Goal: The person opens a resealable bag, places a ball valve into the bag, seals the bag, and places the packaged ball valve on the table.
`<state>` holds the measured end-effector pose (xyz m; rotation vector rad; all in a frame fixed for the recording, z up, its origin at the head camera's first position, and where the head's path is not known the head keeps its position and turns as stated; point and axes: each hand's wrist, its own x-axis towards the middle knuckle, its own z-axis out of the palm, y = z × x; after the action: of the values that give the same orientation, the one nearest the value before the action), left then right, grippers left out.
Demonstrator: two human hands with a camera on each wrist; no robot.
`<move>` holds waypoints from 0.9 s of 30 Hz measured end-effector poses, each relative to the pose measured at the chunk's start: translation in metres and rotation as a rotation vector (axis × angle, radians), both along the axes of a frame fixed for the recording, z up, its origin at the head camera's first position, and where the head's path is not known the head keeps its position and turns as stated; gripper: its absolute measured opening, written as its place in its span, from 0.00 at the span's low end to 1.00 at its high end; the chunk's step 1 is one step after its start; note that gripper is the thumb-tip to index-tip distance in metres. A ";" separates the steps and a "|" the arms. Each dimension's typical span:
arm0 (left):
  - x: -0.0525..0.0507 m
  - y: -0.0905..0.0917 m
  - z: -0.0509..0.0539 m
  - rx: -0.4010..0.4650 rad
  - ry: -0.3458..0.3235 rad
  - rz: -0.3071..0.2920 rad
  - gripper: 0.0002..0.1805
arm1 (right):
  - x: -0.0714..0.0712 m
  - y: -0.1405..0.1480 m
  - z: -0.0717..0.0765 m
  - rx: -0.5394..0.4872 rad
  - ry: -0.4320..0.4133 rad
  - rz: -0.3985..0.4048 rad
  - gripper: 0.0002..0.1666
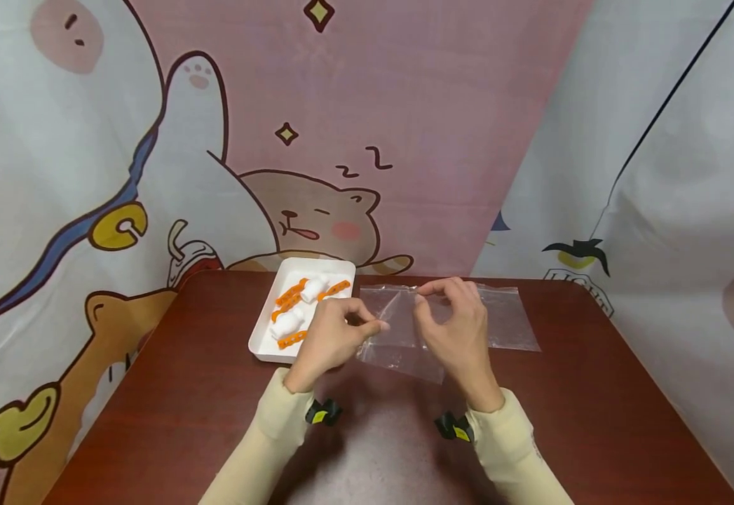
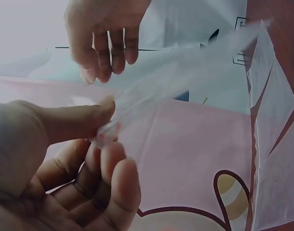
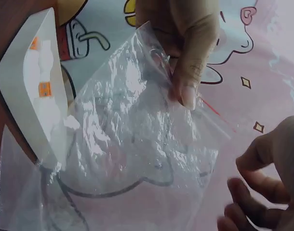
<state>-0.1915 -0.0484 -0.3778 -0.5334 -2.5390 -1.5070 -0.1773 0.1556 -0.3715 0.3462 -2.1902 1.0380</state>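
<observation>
My left hand (image 1: 335, 337) pinches a clear plastic zip bag (image 1: 407, 359) between thumb and fingers near its top edge. The bag (image 3: 123, 139) hangs loose and wrinkled in the right wrist view, with a thin red line along its seal. To the right of the bag is my right hand (image 1: 461, 337), fingers bent, with a gap between thumb and forefinger. Both wrist views show that right hand (image 2: 108, 33) apart from the bag. Another clear bag (image 1: 512, 319) lies flat on the table behind my right hand.
A white tray (image 1: 264, 337) stands left of my hands, bearing several orange strips with holes (image 1: 292, 339) and white fluffy lumps (image 1: 287, 322). The dark brown table (image 1: 184, 421) meets a cartoon-printed cloth (image 1: 436, 140) at its back edge.
</observation>
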 end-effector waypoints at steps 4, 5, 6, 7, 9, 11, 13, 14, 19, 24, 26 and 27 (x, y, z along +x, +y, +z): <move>0.001 0.000 0.001 0.050 -0.030 -0.006 0.11 | 0.005 -0.003 0.002 0.009 -0.102 0.108 0.02; 0.001 0.001 0.002 0.063 -0.040 -0.012 0.12 | 0.006 -0.005 0.002 0.012 -0.157 0.148 0.03; 0.002 0.001 0.002 0.076 -0.052 -0.020 0.12 | 0.007 -0.007 0.002 0.019 -0.211 0.182 0.04; 0.003 0.001 0.002 0.091 -0.065 -0.029 0.13 | 0.007 -0.008 0.002 0.027 -0.265 0.207 0.06; 0.004 0.002 0.002 0.111 -0.091 -0.048 0.13 | 0.008 -0.012 0.000 0.040 -0.353 0.240 0.09; 0.005 0.003 0.002 0.121 -0.110 -0.071 0.12 | 0.009 -0.015 -0.002 0.035 -0.407 0.258 0.12; 0.005 0.004 0.002 0.126 -0.128 -0.098 0.11 | 0.008 -0.016 -0.004 0.025 -0.432 0.277 0.14; 0.005 0.004 0.002 0.126 -0.135 -0.113 0.11 | 0.008 -0.016 -0.004 0.024 -0.434 0.290 0.15; 0.003 0.002 0.000 0.140 -0.151 -0.213 0.15 | 0.004 -0.013 -0.006 0.016 -0.459 0.398 0.15; -0.001 -0.004 -0.002 0.218 -0.230 -0.351 0.14 | 0.003 -0.007 -0.005 -0.024 -0.540 0.500 0.13; -0.003 -0.005 -0.002 0.247 -0.263 -0.395 0.13 | 0.003 -0.006 -0.004 -0.047 -0.564 0.525 0.11; -0.004 -0.006 -0.002 0.259 -0.273 -0.409 0.13 | 0.003 -0.005 -0.004 -0.059 -0.573 0.535 0.10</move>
<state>-0.1951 -0.0540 -0.3801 -0.9026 -2.4655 -2.1461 -0.1745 0.1507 -0.3754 0.7034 -2.6308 1.6499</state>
